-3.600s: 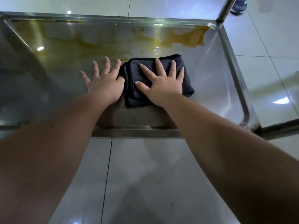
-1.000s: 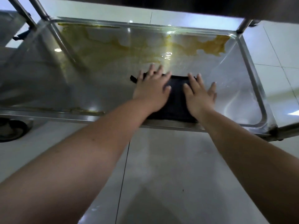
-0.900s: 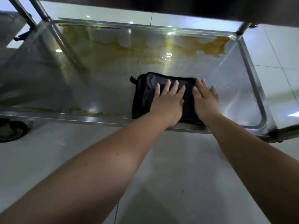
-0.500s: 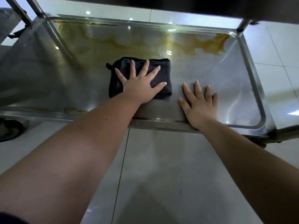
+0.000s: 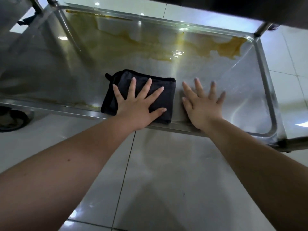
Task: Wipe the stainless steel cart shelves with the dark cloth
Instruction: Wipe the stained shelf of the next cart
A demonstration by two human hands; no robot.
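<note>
A folded dark cloth [image 5: 166,87] lies on the lower stainless steel cart shelf [image 5: 241,90], near its front edge. My left hand [image 5: 138,104] presses flat on the cloth with fingers spread. Just right of the cloth, my right hand [image 5: 202,104] rests flat on the bare steel, fingers spread, not touching the cloth. A yellow-brown stain [image 5: 230,47] runs along the back of the shelf, thickest at the back right corner, with a fainter streak near the front left edge.
The underside of the upper shelf [image 5: 250,9] overhangs at the top. Upright cart posts stand at the back left [image 5: 53,0] and back right [image 5: 260,30]. A caster wheel [image 5: 11,119] sits at the left on the glossy white tile floor [image 5: 166,180].
Over the last half second my left hand has drawn the cloth back toward the front edge and a little right. My right hand, which left the cloth earlier, stays flat on the steel.
</note>
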